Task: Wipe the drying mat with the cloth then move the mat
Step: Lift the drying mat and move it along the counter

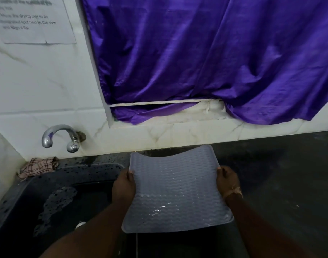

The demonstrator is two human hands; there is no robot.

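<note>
Left hand point(123, 185) and right hand point(226, 180) each gripped a side edge of the mat point(175, 190), held above the counter point(282, 174); fingers underneath were hidden. The cloth point(37, 167) lay bunched behind the sink point(53, 198).

Both forearms reach forward to the drying mat point(175, 190). The left hand point(123, 187) grips the mat's left edge, thumb on top; the right hand point(227, 181) grips its right edge likewise.
</note>
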